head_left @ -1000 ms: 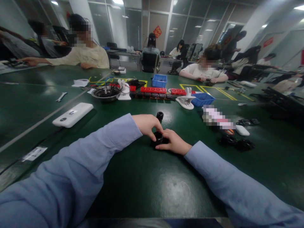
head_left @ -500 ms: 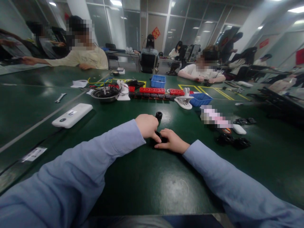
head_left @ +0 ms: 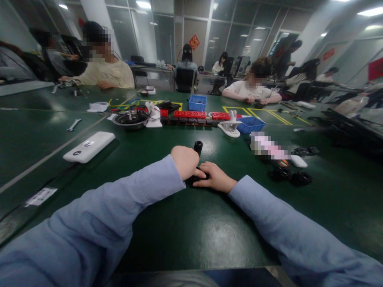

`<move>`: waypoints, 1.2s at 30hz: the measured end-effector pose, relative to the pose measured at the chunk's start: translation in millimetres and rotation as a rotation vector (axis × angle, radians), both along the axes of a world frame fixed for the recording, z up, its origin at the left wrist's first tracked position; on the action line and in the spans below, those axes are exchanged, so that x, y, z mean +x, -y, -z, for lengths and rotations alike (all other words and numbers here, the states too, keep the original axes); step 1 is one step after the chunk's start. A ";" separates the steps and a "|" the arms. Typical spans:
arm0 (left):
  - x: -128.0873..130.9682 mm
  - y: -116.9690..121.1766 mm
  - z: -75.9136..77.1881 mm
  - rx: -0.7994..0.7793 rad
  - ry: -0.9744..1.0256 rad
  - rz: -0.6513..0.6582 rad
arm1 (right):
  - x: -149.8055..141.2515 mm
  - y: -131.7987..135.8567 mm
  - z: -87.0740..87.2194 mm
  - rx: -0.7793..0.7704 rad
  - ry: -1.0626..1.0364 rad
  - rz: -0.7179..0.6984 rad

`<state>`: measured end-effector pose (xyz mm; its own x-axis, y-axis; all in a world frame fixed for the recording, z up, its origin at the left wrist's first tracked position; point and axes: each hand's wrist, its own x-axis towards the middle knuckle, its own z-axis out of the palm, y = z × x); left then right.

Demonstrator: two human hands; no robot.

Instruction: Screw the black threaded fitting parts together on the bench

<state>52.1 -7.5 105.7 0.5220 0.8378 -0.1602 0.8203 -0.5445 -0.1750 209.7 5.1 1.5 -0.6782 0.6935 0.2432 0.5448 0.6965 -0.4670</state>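
In the middle of the green table (head_left: 167, 231), both my hands are closed round one dark, round part (head_left: 206, 175), which they mostly hide. My left hand (head_left: 184, 161) bends over it from the left, thumb pointing right across its top. From the right, my right hand (head_left: 218, 178) grips its side between thumb and fingers, low against the tabletop. The exact kind of the part cannot be made out. Just beyond my left knuckles stands a small black ribbed cylinder (head_left: 198, 146), apart from both hands.
Left lie a white power bank-like box (head_left: 89, 146) with a cable and a wrench (head_left: 74, 125). Ahead are a metal bowl (head_left: 131, 124), red blocks (head_left: 190, 114), a white clamp (head_left: 230, 125) and blue bins (head_left: 197, 103). Black round parts (head_left: 301, 178) lie right. Co-workers sit opposite.
My left hand has twisted over the part, its thumb swinging to the right; my right hand keeps its grip. The left co-worker's arm has drawn in, and a small legged device now shows beside it.
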 end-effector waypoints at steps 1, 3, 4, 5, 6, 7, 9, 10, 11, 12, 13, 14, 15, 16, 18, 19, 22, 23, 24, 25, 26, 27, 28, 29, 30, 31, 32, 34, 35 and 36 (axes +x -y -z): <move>0.4 0.6 0.4 0.002 0.005 0.004 | -0.1 -0.2 0.4 0.000 0.001 0.001; 0.9 2.0 0.2 0.003 0.011 0.009 | -0.2 -0.4 1.0 0.000 0.001 0.003; 1.0 2.7 -0.3 0.002 0.012 0.008 | -0.3 -0.6 1.1 -0.001 0.001 0.004; 1.1 3.5 -0.8 0.001 0.012 0.005 | -0.3 -0.6 1.0 -0.001 0.001 0.004; 1.2 4.2 -1.2 -0.002 0.012 0.002 | -0.4 -0.7 0.7 -0.001 0.001 0.004; 1.2 4.8 -1.5 -0.005 0.012 0.001 | -0.5 -0.6 0.3 0.000 0.003 0.005; 1.2 5.6 -1.2 -0.003 0.017 -0.002 | -0.7 -0.4 -0.6 0.000 0.010 0.008; 1.3 5.8 -0.6 0.002 0.020 -0.004 | -0.8 -0.2 -0.9 0.002 0.013 0.009; 1.4 5.8 0.0 0.008 0.023 -0.008 | -0.8 0.0 -1.1 0.005 0.014 0.012; 1.7 5.6 0.7 0.014 0.024 -0.015 | -0.9 0.2 -1.1 0.007 0.014 0.016; 1.9 5.4 1.2 0.017 0.024 -0.024 | -0.8 0.5 -1.1 0.008 0.015 0.022; 2.0 5.1 1.3 0.017 0.021 -0.036 | -0.8 0.7 -1.0 0.006 0.017 0.031; 1.8 4.6 0.9 0.014 0.017 -0.053 | -0.6 1.0 -0.9 0.001 0.018 0.045; 1.2 3.9 -0.1 0.013 0.015 -0.072 | -0.4 1.3 -1.0 -0.008 0.017 0.057; -1.9 1.3 -4.1 0.031 0.016 -0.110 | 0.1 1.8 -1.6 -0.027 0.007 0.057; -4.6 -0.7 -6.9 0.047 0.022 -0.110 | 0.3 2.0 -2.2 -0.035 0.001 0.047; -16.4 -11.1 -15.6 0.035 0.096 0.041 | 0.5 2.5 -3.9 -0.044 0.007 0.027; -20.6 -15.9 -17.5 -0.008 0.144 0.131 | 0.3 2.5 -4.3 -0.040 0.015 0.037; -24.6 -20.9 -18.4 -0.068 0.194 0.222 | 0.1 2.5 -4.4 -0.034 0.022 0.047; -27.9 -26.0 -18.3 -0.127 0.241 0.302 | -0.1 2.4 -4.4 -0.029 0.026 0.053; -30.5 -30.8 -17.0 -0.185 0.279 0.369 | -0.3 2.3 -4.3 -0.024 0.026 0.055; -32.3 -35.1 -14.6 -0.234 0.303 0.423 | -0.5 2.3 -4.2 -0.023 0.025 0.052; -33.3 -38.8 -11.5 -0.274 0.314 0.464 | -0.5 2.3 -4.1 -0.025 0.023 0.048; -33.6 -41.7 -7.8 -0.307 0.313 0.496 | -0.5 2.5 -4.1 -0.030 0.022 0.047; -33.4 -43.9 -4.0 -0.331 0.305 0.519 | -0.5 2.6 -4.3 -0.036 0.024 0.048; -32.9 -45.5 -0.3 -0.347 0.292 0.536 | -0.4 2.9 -4.4 -0.041 0.027 0.051; -32.3 -46.5 3.1 -0.356 0.278 0.546 | -0.3 3.1 -4.6 -0.046 0.032 0.054; -31.3 -47.9 8.0 -0.360 0.257 0.558 | -0.2 3.3 -4.8 -0.050 0.039 0.058; -31.0 -48.4 9.5 -0.360 0.248 0.561 | -0.1 3.3 -4.7 -0.052 0.040 0.057; -30.7 -48.9 10.4 -0.364 0.240 0.563 | -0.1 3.1 -4.6 -0.053 0.041 0.054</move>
